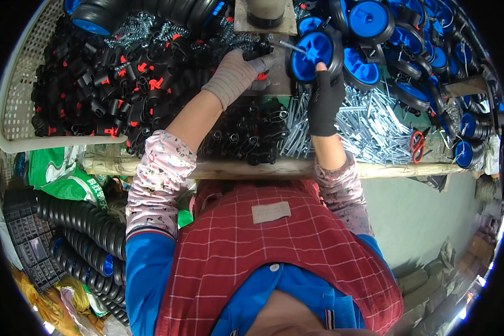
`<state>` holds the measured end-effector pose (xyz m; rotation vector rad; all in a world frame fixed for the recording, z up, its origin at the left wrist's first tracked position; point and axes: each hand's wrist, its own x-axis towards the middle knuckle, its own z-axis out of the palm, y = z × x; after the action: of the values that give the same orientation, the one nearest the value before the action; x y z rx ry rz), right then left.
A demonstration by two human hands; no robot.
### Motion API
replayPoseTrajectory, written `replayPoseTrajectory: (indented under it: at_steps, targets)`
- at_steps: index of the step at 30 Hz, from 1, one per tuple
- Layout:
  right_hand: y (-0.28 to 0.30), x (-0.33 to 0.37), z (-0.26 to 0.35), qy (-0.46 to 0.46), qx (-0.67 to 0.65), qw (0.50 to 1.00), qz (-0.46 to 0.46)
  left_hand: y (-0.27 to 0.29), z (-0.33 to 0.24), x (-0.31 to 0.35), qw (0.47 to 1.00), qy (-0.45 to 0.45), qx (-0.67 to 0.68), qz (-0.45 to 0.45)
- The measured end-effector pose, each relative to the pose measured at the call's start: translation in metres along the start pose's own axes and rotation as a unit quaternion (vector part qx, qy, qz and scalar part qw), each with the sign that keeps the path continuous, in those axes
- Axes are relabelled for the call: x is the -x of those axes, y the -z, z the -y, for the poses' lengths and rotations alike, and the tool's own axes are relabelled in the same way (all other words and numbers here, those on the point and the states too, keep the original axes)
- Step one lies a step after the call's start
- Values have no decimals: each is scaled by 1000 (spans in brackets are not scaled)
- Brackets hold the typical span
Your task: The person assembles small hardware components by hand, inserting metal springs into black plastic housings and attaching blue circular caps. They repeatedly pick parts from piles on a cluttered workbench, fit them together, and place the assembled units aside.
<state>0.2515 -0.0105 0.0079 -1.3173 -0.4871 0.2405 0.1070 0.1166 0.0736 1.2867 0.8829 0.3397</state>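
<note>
My right hand (pixel 326 101), in a black glove with the thumb tip bare, grips a black-tyred wheel with a blue hub (pixel 311 56). A thin metal axle pin (pixel 292 47) sticks out of the hub toward the left. My left hand (pixel 235 75), in a greyish knit glove, is closed around a black plastic fitting with a red tab (pixel 262 76), partly hidden by the fingers. It rests at the metal base (pixel 280 84) under the press head (pixel 265 14), to the left of the wheel.
Left, a pale perforated basket (pixel 15 106) borders piled black fittings (pixel 95 84) with red tabs. Springs (pixel 134 31) lie behind them. Loose metal pins (pixel 369 123) and red-handled scissors (pixel 417 145) lie at right, below stacked blue wheels (pixel 369 19). A wooden edge (pixel 235 168) runs along the front.
</note>
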Motion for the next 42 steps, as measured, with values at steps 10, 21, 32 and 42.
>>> replayPoseTrajectory:
  at_steps: [10,21,32,42]
  targets:
    - [-29,24,16,70,132,982,118,11,7,0,999,-33,7,30]
    - [-22,-7,24,163,241,937,191,175,-94,69,624,-277,-577,-449]
    - [10,-217,90,267,460,834,150,324,-147,21,476,-346,-740,-325]
    - [-8,-91,-35,225,632,672,314,241,-124,130,458,-316,-747,-364]
